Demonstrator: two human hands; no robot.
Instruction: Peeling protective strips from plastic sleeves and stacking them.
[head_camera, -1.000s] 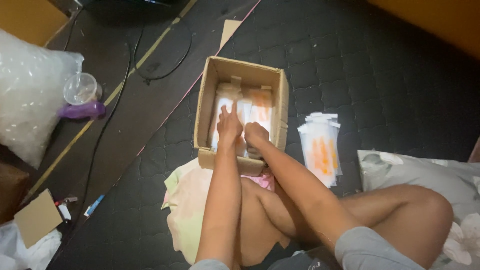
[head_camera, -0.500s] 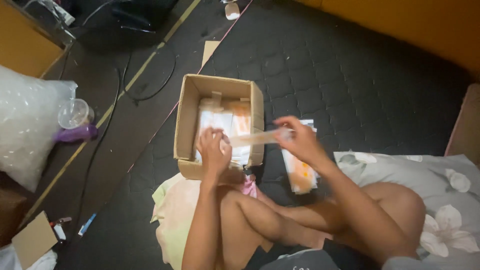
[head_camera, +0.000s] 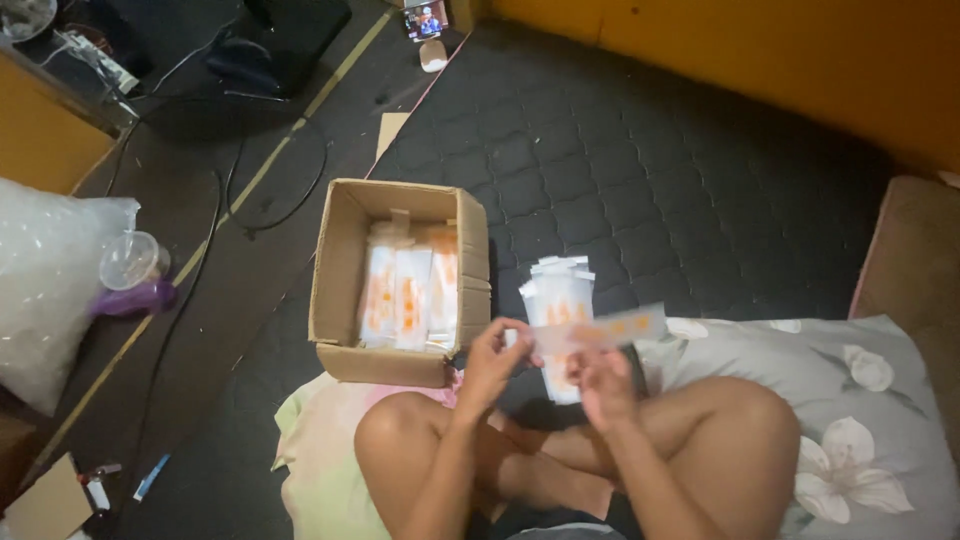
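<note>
left hand (head_camera: 497, 352) pinches sachet (head_camera: 600, 330) end | right hand (head_camera: 603, 388) grips it beneath

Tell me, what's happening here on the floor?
A person sits cross-legged on a dark mat, holding one flat white-and-orange packet between the left hand and right hand. An open cardboard box beside the knee holds more such packets, and a small stack lies on the mat just beyond the hands.

Dark quilted mattress (head_camera: 700, 190) carries: open brown cardboard box (head_camera: 340, 290) full of white-orange packets, loose stack of the same white-orange packets (head_camera: 558, 295) just beside it, grey floral pillow (head_camera: 850, 400), pale pastel cloth (head_camera: 315, 450).
</note>
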